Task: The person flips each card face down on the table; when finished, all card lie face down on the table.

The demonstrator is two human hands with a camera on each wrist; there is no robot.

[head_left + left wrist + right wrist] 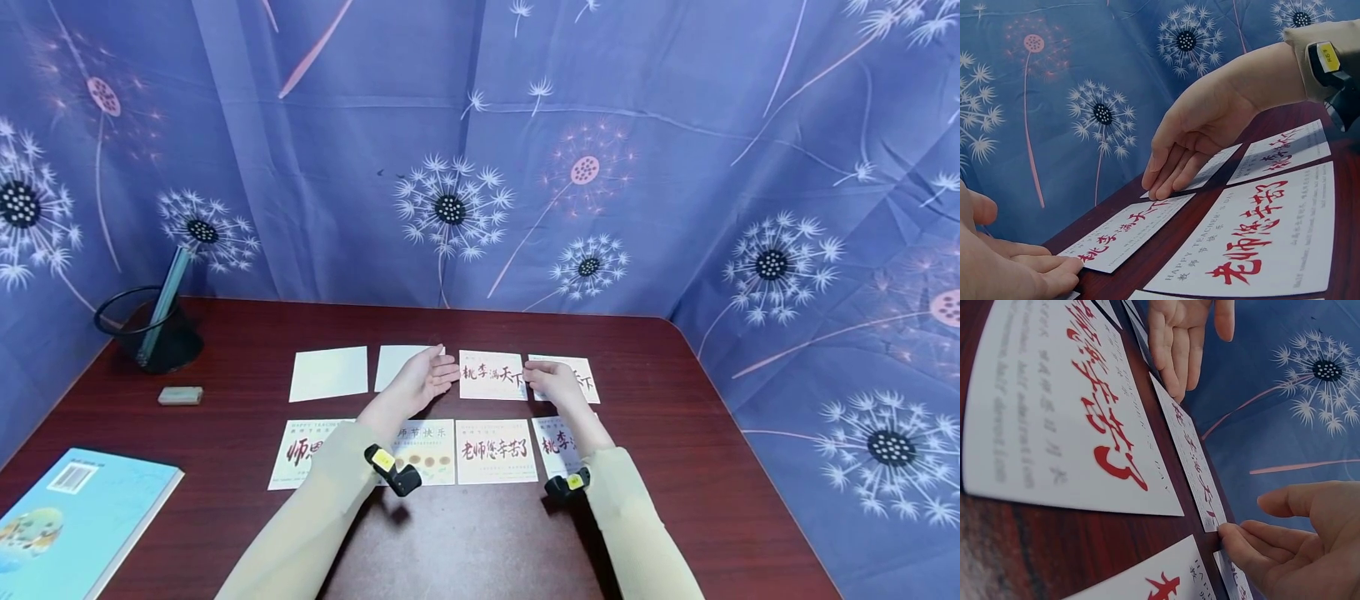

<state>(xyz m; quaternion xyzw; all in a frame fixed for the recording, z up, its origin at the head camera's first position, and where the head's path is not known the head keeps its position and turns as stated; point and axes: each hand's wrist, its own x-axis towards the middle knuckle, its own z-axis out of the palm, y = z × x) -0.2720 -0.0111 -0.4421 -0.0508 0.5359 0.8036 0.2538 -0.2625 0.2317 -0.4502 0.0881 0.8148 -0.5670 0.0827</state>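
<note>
My left hand [416, 383] reaches over the back row of cards, its straight fingertips at the left edge of a white card with red brush writing [491, 377]. At that card's right edge are the fingertips of my right hand [558, 385], also with extended fingers. The left wrist view shows the same card [1132, 234] lying flat between both hands. A similar card [588, 379] at the right end is partly hidden by my right hand. Behind my left hand lies a blank white card [393, 362], with another blank card [328, 374] farther left.
The front row holds several printed cards, including one with red writing [497, 454] and one with brown spots [435, 475]. A black pen cup [176, 350], an eraser [180, 396] and a blue book [112, 492] are on the left. A blue dandelion curtain [337, 208] hangs behind the table.
</note>
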